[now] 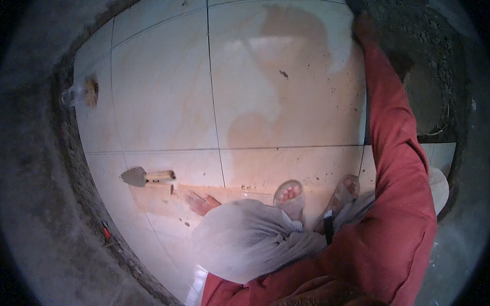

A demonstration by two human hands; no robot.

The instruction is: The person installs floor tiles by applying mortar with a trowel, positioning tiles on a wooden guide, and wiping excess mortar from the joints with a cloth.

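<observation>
My right arm, in a red sleeve, stretches far forward. At its end my right hand (pixel 363 28) is at the right edge of the large cream floor tiles (pixel 242 98), beside dark, rough mortar (pixel 433 30); its fingers are lost in shadow. My left hand (pixel 202 202) is low beside my knee, with its fingers stretched out toward a light wooden board (pixel 154 196). Whether it touches the board I cannot tell. A pointing trowel (pixel 137 175) with a wooden handle rests at the far side of this board, its blade to the left.
My sandaled feet (pixel 290 194) stand on the tiles. Toward the left wall, a hole (pixel 91 92) in a tile has clear plastic beside it. A small red object (pixel 107 232) lies along the left edge. Right of the tiles is a sunken, untiled patch (pixel 427 101). Crumbs dot the floor.
</observation>
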